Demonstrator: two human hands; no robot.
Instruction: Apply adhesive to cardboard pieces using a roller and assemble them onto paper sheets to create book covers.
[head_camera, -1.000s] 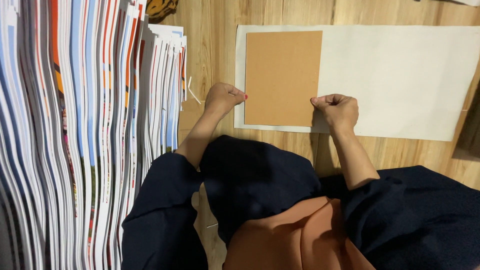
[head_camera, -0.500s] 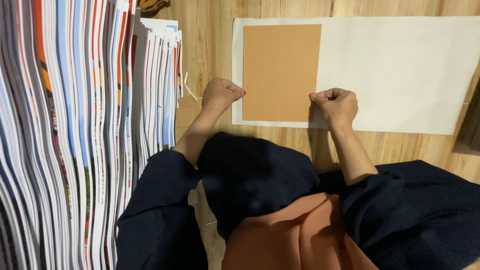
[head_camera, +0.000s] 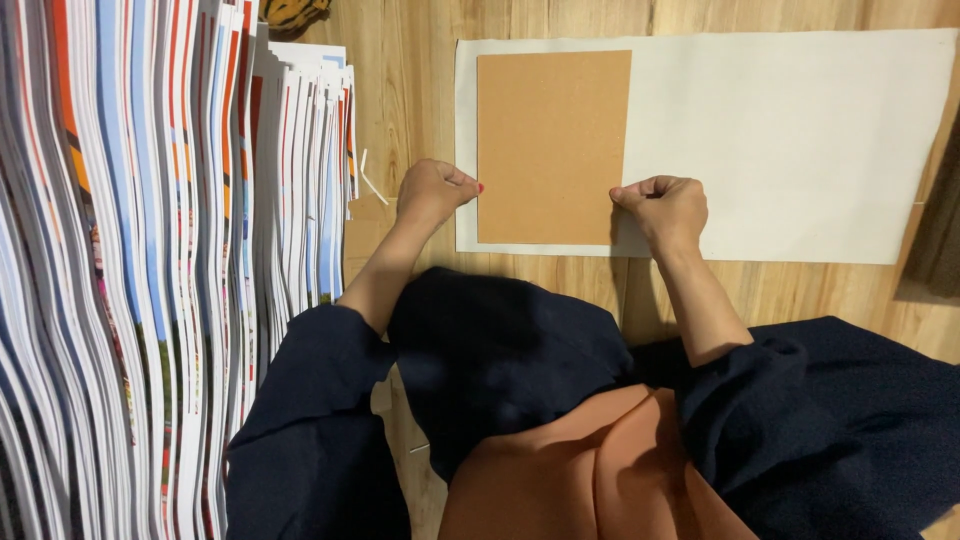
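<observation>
Between the clenched left hand (head_camera: 432, 192) and right hand (head_camera: 665, 205), brown cardboard panel (head_camera: 553, 146) sits placed on cream sheet (head_camera: 790, 140); wrapping not begun.

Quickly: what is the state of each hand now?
Left hand: closed, at left edge of flat brown cardboard rectangle.
Right hand: closed, at its lower right corner.

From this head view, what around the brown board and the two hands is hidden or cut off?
- Left hand: fingers curled under at the brown board's left edge; the grip itself is hidden.
- Right hand: a closed fist hides its fingertips and the board's lower right corner.
- White sheet: the part under the board is covered.
- Stacked printed sheets: cut off by the left frame edge; prints unreadable edge-on.
</observation>
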